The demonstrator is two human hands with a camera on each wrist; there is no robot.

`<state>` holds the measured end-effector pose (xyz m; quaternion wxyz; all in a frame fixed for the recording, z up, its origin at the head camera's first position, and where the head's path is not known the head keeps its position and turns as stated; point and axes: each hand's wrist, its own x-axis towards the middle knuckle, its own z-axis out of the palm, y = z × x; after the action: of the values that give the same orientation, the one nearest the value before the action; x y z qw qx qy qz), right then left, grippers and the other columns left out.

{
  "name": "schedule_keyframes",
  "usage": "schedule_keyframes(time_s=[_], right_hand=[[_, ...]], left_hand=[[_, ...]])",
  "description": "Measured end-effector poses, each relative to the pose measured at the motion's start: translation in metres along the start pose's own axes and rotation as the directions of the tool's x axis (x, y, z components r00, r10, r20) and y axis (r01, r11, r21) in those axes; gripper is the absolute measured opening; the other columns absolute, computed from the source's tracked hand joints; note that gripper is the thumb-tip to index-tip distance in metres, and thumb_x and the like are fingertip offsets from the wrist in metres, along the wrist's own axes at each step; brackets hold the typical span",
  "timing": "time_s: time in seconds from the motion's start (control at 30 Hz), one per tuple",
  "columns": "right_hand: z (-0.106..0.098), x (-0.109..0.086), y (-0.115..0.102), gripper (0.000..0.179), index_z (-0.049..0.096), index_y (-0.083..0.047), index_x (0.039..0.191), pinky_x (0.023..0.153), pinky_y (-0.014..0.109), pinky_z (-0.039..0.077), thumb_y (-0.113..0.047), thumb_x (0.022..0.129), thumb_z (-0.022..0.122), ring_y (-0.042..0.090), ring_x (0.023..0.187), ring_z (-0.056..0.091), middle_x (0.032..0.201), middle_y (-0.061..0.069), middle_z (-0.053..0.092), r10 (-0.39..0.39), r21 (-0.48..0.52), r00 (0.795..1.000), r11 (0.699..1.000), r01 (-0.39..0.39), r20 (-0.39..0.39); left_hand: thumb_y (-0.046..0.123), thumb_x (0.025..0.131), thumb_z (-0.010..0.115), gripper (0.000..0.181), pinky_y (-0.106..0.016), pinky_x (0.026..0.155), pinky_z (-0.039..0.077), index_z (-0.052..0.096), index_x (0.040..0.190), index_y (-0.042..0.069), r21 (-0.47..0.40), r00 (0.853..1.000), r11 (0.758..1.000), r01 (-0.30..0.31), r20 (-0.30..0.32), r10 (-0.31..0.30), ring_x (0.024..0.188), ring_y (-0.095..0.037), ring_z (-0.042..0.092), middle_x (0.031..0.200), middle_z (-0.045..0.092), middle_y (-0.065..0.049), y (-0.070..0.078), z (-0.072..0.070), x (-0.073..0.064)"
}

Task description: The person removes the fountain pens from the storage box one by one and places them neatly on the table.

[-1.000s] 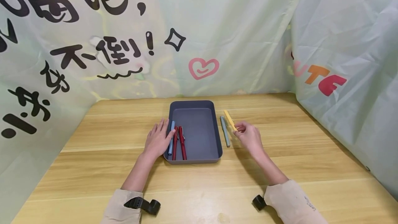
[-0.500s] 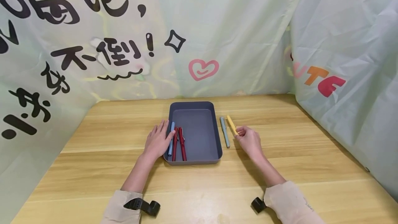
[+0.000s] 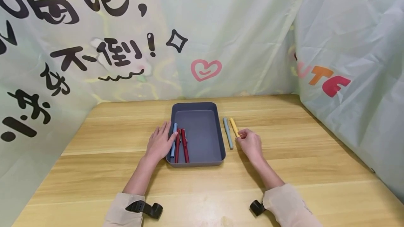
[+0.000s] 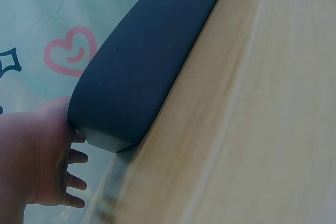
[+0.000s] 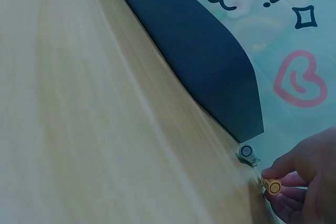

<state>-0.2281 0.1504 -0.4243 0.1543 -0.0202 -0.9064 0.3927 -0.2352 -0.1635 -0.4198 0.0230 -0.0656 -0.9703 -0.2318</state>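
In the head view my right hand (image 3: 250, 144) pinches the near end of a yellow pen (image 3: 234, 126) between thumb and fingers. The right wrist view shows the yellow pen's round end (image 5: 273, 187) between the fingertips. Just left of it, a grey-green pen (image 3: 228, 134) lies on the table beside the dark grey tray (image 3: 202, 164). My left hand (image 3: 159, 143) rests on the tray's left rim with straight fingers, its thumb reaching over the wall near a blue pen (image 3: 172, 150). Two dark red pens (image 3: 185, 146) lie inside the tray, to the right of the blue one.
The wooden table (image 3: 195, 195) reaches back to a printed cloth (image 3: 240, 38). Another cloth (image 3: 353, 52) borders the table's right side. A black camera mount (image 3: 145, 208) sits on the left wrist, and a second one (image 3: 257, 207) on the right.
My right hand has brought the yellow pen nearer to me and down alongside the grey-green pen, at less of a slant. My left hand and the tray have stayed in place.
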Motion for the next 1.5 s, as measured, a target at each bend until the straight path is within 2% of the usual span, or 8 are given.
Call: schedule_keyframes(time_s=[0.37, 1.03, 1.5], right_hand=[[0.008, -0.004, -0.001, 0.017, 0.066, 0.004, 0.091, 0.068, 0.040, 0.048, -0.002, 0.076, 0.071, 0.028, 0.078, 0.059, 0.084, 0.015, 0.061, -0.022, -0.015, 0.999, 1.000, 0.021, -0.035], [0.012, -0.006, 0.005, 0.015, 0.068, 0.003, 0.089, 0.064, 0.039, 0.048, -0.004, 0.076, 0.071, 0.026, 0.073, 0.059, 0.082, 0.013, 0.062, -0.063, -0.051, 0.995, 0.997, 0.059, -0.080], [0.011, -0.007, 0.005, 0.019, 0.066, 0.004, 0.092, 0.063, 0.040, 0.047, -0.005, 0.076, 0.071, 0.027, 0.074, 0.058, 0.084, 0.015, 0.061, -0.069, -0.044, 0.994, 0.997, 0.065, -0.083]], left_hand=[[0.042, 0.099, 0.032, 0.062, -0.056, 0.104, 0.012, 0.017, 0.148, 0.008, 0.003, 1.000, 1.000, -0.006, -0.002, 0.006, 0.132, -0.045, 0.013, 0.149, 0.016, -0.017, -0.001, -0.002, 0.000], [0.042, 0.099, 0.032, 0.062, -0.057, 0.104, 0.012, 0.017, 0.148, 0.008, -0.010, 1.000, 1.000, -0.010, 0.004, 0.010, 0.132, -0.045, 0.012, 0.149, 0.016, -0.017, -0.002, -0.001, 0.000], [0.042, 0.099, 0.033, 0.062, -0.058, 0.103, 0.014, 0.017, 0.148, 0.008, -0.008, 1.000, 1.000, -0.013, 0.001, 0.013, 0.131, -0.045, 0.014, 0.149, 0.017, -0.017, -0.001, 0.000, 0.001]])
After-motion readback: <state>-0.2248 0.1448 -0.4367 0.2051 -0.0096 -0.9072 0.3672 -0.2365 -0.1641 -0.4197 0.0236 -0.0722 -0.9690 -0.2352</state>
